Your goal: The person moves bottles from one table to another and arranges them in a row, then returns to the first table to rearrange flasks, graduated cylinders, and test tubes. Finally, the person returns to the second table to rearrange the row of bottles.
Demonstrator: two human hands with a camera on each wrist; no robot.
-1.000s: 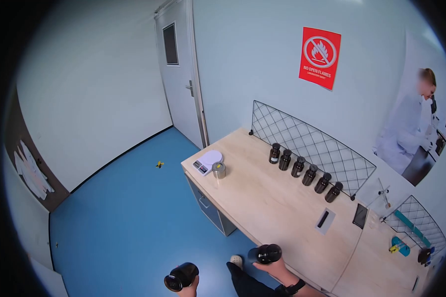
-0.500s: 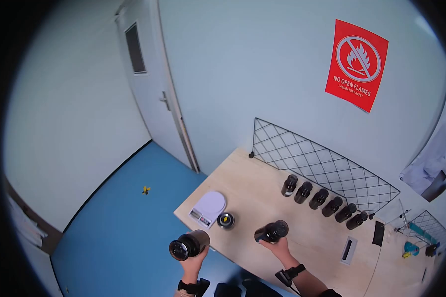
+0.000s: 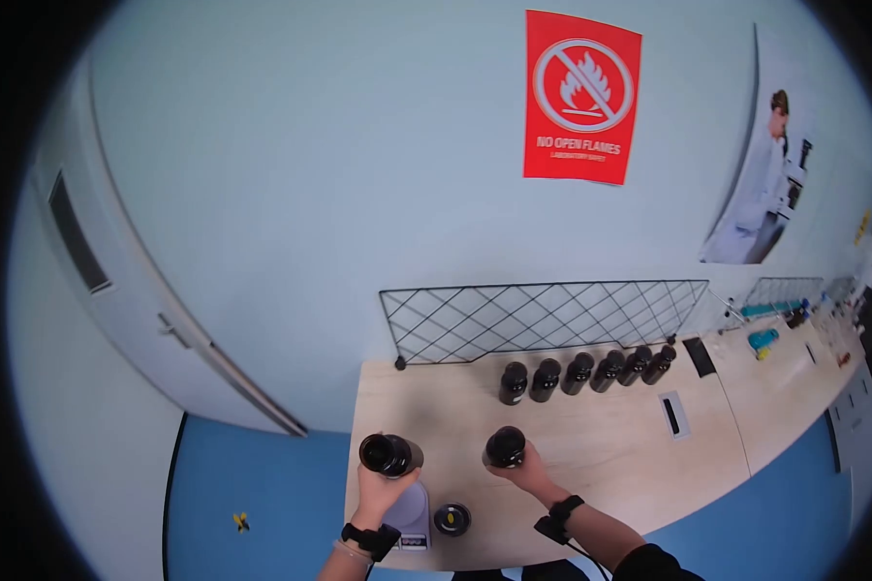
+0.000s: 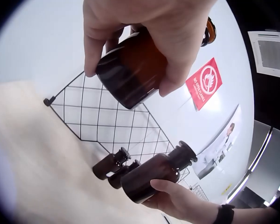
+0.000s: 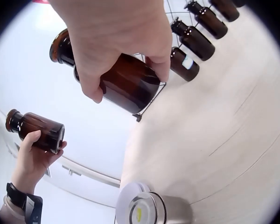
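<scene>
My left hand (image 3: 383,494) grips a brown glass bottle (image 4: 130,70) round its body, above the white kitchen scale (image 3: 414,507) in the head view. A second brown glass bottle (image 5: 130,84) is in my right hand (image 3: 527,474), fingers and thumb wrapped round its sides. Both bottles are raised over the table, and in the wrist views their necks tilt away from upright. Beside the scale stands a round metal canister (image 3: 451,520) with a yellow mark on its top. Several similar brown bottles (image 3: 578,375) line the table's back.
A black wire grid panel (image 3: 543,315) stands along the back edge of the wooden table (image 3: 610,455). To the right are a pale plate with a black slot (image 3: 673,414), a dark flat rectangle (image 3: 699,356) and a teal object (image 3: 763,339).
Both hands have carried their bottles from beside the table's front edge to over the tabletop. The head view has swung round to face the table and wall.
</scene>
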